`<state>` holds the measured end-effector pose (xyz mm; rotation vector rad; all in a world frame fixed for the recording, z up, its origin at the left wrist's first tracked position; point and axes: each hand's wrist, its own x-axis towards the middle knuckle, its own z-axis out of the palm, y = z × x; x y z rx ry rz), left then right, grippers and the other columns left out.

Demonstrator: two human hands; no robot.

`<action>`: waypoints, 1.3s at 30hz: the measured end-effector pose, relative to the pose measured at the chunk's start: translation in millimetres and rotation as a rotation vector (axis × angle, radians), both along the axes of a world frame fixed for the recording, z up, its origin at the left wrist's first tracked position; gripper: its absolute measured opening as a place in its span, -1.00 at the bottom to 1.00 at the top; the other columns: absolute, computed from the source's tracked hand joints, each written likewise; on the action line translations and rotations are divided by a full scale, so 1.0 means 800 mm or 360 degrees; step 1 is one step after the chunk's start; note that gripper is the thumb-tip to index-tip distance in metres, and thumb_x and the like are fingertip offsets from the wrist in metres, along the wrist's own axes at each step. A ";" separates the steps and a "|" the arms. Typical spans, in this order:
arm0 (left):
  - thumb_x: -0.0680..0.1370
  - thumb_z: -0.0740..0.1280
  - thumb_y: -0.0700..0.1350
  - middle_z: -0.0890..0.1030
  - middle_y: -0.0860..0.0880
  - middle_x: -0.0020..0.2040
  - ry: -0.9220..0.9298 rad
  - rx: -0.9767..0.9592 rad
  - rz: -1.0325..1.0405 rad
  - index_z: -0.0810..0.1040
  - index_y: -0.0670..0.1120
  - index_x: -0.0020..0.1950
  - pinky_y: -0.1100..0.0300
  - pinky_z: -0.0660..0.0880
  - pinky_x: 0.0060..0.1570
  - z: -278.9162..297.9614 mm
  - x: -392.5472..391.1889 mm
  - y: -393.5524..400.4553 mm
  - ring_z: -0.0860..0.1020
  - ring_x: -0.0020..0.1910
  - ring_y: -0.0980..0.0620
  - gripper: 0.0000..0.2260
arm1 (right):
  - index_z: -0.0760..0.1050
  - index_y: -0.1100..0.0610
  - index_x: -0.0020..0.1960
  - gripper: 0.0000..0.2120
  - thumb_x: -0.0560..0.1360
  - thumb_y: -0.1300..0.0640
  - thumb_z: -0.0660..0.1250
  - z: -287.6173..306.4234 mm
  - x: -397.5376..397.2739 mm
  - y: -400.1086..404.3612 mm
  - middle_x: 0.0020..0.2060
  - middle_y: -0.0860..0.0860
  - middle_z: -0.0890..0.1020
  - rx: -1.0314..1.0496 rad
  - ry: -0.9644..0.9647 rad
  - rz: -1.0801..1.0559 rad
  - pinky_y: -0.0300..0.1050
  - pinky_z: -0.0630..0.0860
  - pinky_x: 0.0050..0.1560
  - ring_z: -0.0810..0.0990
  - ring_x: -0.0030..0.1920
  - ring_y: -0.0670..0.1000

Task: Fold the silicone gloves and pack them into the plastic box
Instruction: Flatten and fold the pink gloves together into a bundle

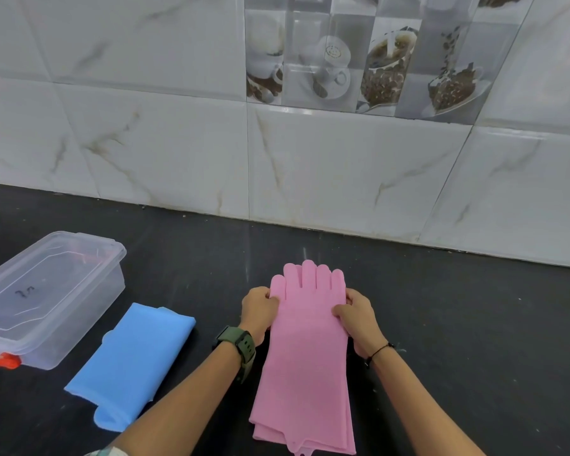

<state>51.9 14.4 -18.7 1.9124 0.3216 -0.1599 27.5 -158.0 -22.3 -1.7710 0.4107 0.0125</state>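
Pink silicone gloves (305,363) lie stacked flat on the black counter, fingers pointing at the wall, cuffs towards me. My left hand (259,312) pinches their left edge near the thumb, and my right hand (359,319) pinches the right edge at the same height. Folded blue gloves (135,360) rest to the left of the pink ones. A clear plastic box (46,297) with its lid on and an orange clasp stands at the far left.
The black counter (474,324) runs back to a white marble-tiled wall (343,166). A dark watch sits on my left wrist and a thin black band on my right wrist.
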 end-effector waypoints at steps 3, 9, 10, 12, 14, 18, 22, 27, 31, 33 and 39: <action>0.51 0.12 -0.27 0.37 -0.10 -0.27 -0.0028 0.0087 -0.0029 0.34 -0.13 -0.25 0.14 0.24 -0.31 0.002 -0.003 -0.002 0.28 -0.29 -0.02 -0.85 | 0.50 0.24 0.08 -0.66 0.36 0.43 0.17 -0.002 -0.006 0.000 -0.11 0.13 0.63 0.0069 -0.0092 -0.0083 -0.05 0.52 -0.19 0.56 -0.18 0.05; 0.52 0.11 -0.30 0.46 -0.15 -0.08 0.0036 0.0173 0.0020 0.39 -0.19 -0.11 0.02 0.52 -0.14 0.002 0.000 0.003 0.41 -0.17 -0.07 -0.91 | 0.49 0.13 0.07 -0.66 0.38 0.42 0.17 -0.003 -0.006 0.004 -0.05 0.09 0.61 -0.0013 -0.0090 -0.0098 0.11 0.59 -0.01 0.59 -0.09 0.12; 0.53 0.09 -0.31 0.47 -0.18 -0.03 0.0053 0.0205 0.0025 0.41 -0.22 -0.04 -0.01 0.55 -0.09 0.002 0.000 0.003 0.42 -0.14 -0.09 -0.88 | 0.48 0.12 0.09 -0.65 0.39 0.42 0.17 -0.002 -0.006 0.004 -0.06 0.07 0.61 -0.0033 -0.0092 -0.0092 0.08 0.59 -0.04 0.60 -0.08 0.11; 0.54 0.09 -0.30 0.48 -0.22 0.06 0.0084 0.0264 0.0019 0.41 -0.27 0.09 -0.06 0.56 0.01 0.004 0.002 0.002 0.46 -0.08 -0.13 -0.82 | 0.46 0.12 0.16 -0.59 0.40 0.42 0.16 0.001 -0.006 0.005 -0.08 -0.01 0.60 -0.0053 -0.0108 -0.0081 -0.05 0.59 -0.13 0.59 -0.11 0.02; 0.55 0.11 -0.28 0.47 -0.20 0.05 0.0088 0.0316 -0.0060 0.35 -0.23 0.08 -0.11 0.57 0.06 0.008 0.003 0.004 0.49 -0.04 -0.16 -0.87 | 0.44 0.12 0.21 -0.57 0.40 0.41 0.16 0.002 -0.006 0.005 -0.07 -0.02 0.59 -0.0061 -0.0099 -0.0083 -0.10 0.58 -0.15 0.58 -0.10 -0.01; 0.57 0.15 -0.15 0.55 -0.22 0.15 0.0130 0.0733 -0.0304 0.32 -0.24 0.20 -0.01 0.54 0.06 0.017 0.006 0.008 0.57 0.08 -0.23 -0.75 | 0.44 0.15 0.20 -0.63 0.42 0.36 0.18 0.001 -0.006 0.003 -0.07 0.01 0.58 -0.0080 -0.0047 -0.0122 -0.08 0.56 -0.13 0.56 -0.14 0.01; 0.60 0.16 -0.07 0.58 -0.17 0.09 -0.0185 0.1149 -0.0243 0.33 -0.19 0.21 0.11 0.38 -0.16 0.029 0.010 0.006 0.55 -0.01 -0.17 -0.74 | 0.43 0.16 0.18 -0.71 0.46 0.29 0.22 0.001 -0.004 0.004 -0.02 0.08 0.57 -0.0131 -0.0015 -0.0165 0.00 0.57 -0.05 0.58 -0.06 0.09; 0.59 0.16 -0.12 0.49 -0.17 0.21 -0.0335 0.1207 -0.0474 0.45 -0.20 0.23 0.07 0.41 0.10 0.047 0.032 -0.011 0.41 0.22 -0.16 -0.74 | 0.44 0.13 0.01 -0.79 0.44 0.35 0.19 -0.002 -0.013 0.009 -0.12 0.09 0.57 -0.0160 -0.0155 -0.0247 -0.06 0.55 -0.15 0.52 -0.19 0.02; 0.58 0.16 -0.13 0.55 -0.20 0.15 -0.0195 0.1178 -0.0531 0.51 -0.21 -0.05 0.02 0.40 0.14 0.051 0.047 -0.023 0.40 0.21 -0.19 -0.80 | 0.41 0.16 -0.09 -0.85 0.43 0.37 0.18 -0.008 -0.019 0.013 -0.25 0.02 0.48 -0.0215 -0.0171 -0.0282 -0.26 0.38 -0.35 0.40 -0.33 -0.06; 0.58 0.14 -0.15 0.57 -0.20 0.13 -0.0137 0.1146 -0.0518 0.49 -0.18 -0.10 0.02 0.41 0.14 0.050 0.055 -0.028 0.40 0.20 -0.19 -0.82 | 0.40 0.19 -0.09 -0.88 0.43 0.36 0.18 -0.008 -0.018 0.013 -0.26 0.02 0.47 -0.0215 -0.0122 -0.0295 -0.25 0.38 -0.36 0.39 -0.33 -0.06; 0.56 0.13 -0.22 0.59 -0.19 0.12 -0.0084 0.1097 -0.0526 0.46 -0.15 -0.15 0.01 0.46 0.15 0.045 0.068 -0.040 0.48 0.12 -0.14 -0.85 | 0.38 0.19 -0.09 -0.94 0.44 0.27 0.18 -0.003 -0.006 0.008 -0.21 0.04 0.49 -0.0290 0.0021 -0.0244 -0.05 0.49 -0.28 0.44 -0.26 0.01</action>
